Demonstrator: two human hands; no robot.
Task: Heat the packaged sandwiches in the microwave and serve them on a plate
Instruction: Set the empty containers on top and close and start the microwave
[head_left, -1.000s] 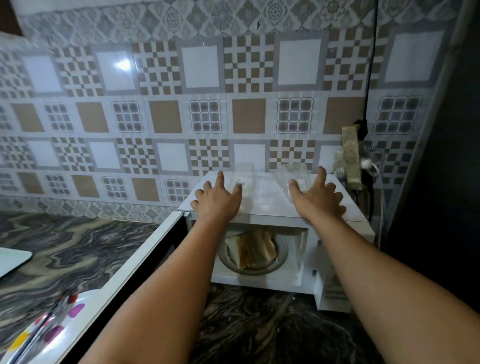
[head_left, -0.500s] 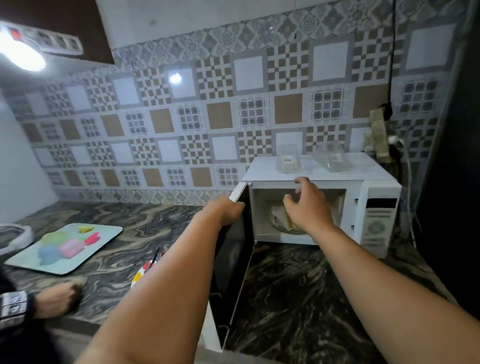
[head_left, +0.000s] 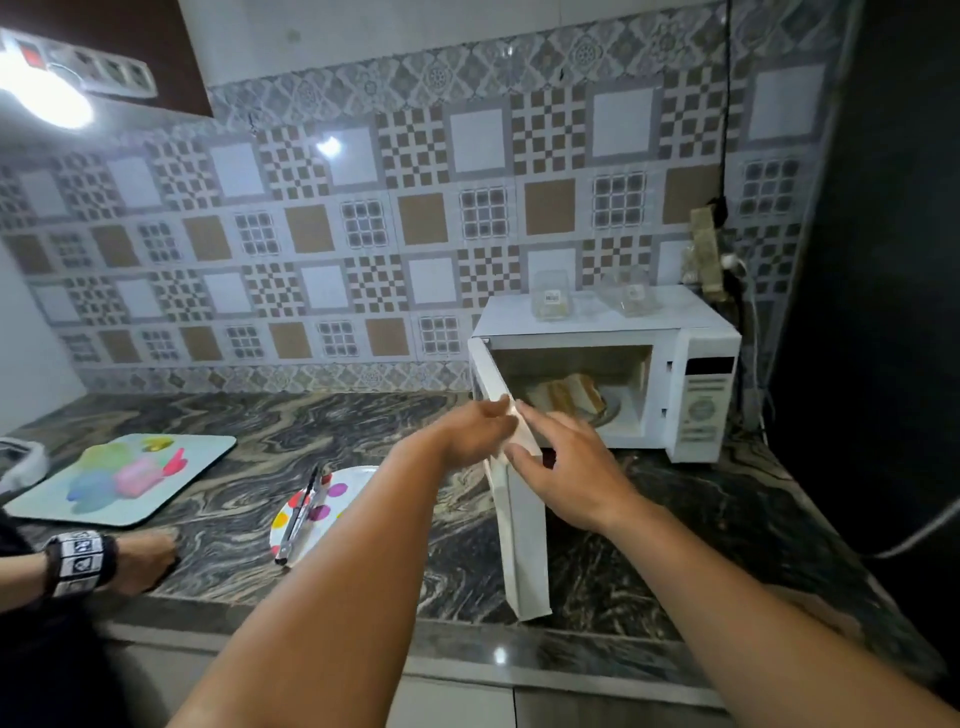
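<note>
On the dark marbled worktop (head_left: 727, 519) by the tiled wall, the microwave (head_left: 696, 395) stands with its door (head_left: 519, 519) swung out toward the person. Both hands sit at the door's free edge: the left hand (head_left: 475, 434) lies against its outer face, fingers fairly straight, while the right hand (head_left: 563, 467) meets the edge from the cavity side with fingers extended and a little spread. Neither grip looks clenched; to me they are released, flat touches that steer the door, not a hold on it, though the left fingertips are partly hidden by the panel. My guess is the door is being pushed closed, since the sandwiches (head_left: 566, 395) lie inside on the turntable, already out of their wrapping, ready for heating.

Two clear plastic packs (head_left: 553, 301) stand on the microwave's top, apparently empty and parked there out of the way. A dotted plate (head_left: 332, 499) waits just left of the door with tongs (head_left: 298, 519) laid across it, near enough to take the hot bread without a long carry. Farther left lies a pale mat (head_left: 124, 478) with coloured shapes, and another person's hand with a patterned wristband (head_left: 78, 564) rests on the worktop edge, well clear of the door's swing
</note>
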